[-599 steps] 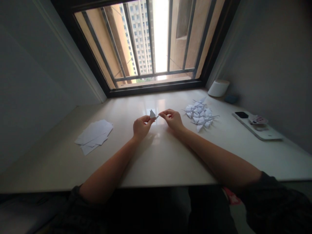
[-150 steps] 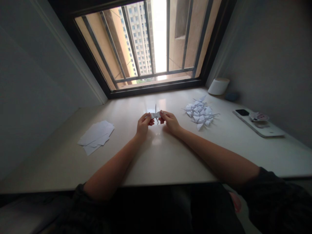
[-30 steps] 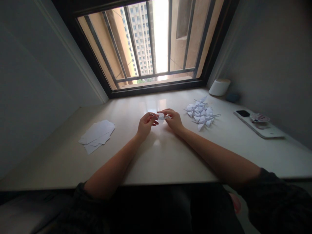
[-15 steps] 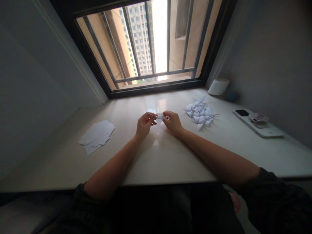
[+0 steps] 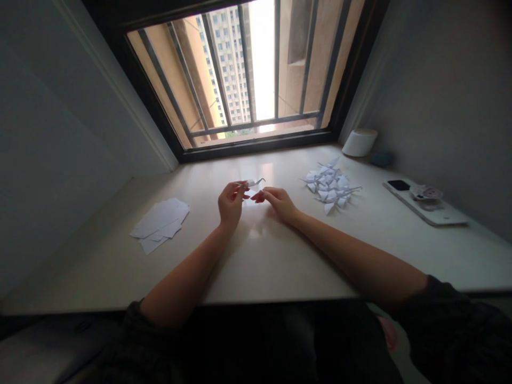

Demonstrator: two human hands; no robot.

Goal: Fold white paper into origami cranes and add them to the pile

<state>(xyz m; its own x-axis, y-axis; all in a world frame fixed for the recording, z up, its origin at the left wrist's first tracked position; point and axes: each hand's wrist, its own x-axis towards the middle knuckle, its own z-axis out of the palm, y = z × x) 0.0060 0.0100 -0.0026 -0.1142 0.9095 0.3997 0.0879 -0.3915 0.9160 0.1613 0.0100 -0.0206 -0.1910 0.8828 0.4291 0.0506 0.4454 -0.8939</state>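
Over the middle of the table, a small white folded paper crane (image 5: 252, 183) is pinched between the thumb and fingers of my left hand (image 5: 231, 204). Its thin bent neck points up and to the right. My right hand (image 5: 279, 202) is just below and to the right, thumb and fingers closed at what looks like the crane's lower wing; the fingertips partly hide the contact. To the right lies a heap of folded white paper cranes (image 5: 328, 186). On the left is a loose stack of white paper sheets (image 5: 162, 220).
A phone (image 5: 426, 205) with a round grip on its back lies at the right. A white cylindrical container (image 5: 359, 142) and a dark rounded object (image 5: 381, 158) stand by the right wall. Behind the white table (image 5: 256, 266) is a barred window (image 5: 256, 69).
My right hand has let go of the crane's thin end, which now shows bent upward, and has dropped slightly lower. My left hand has shifted a little left with the crane.
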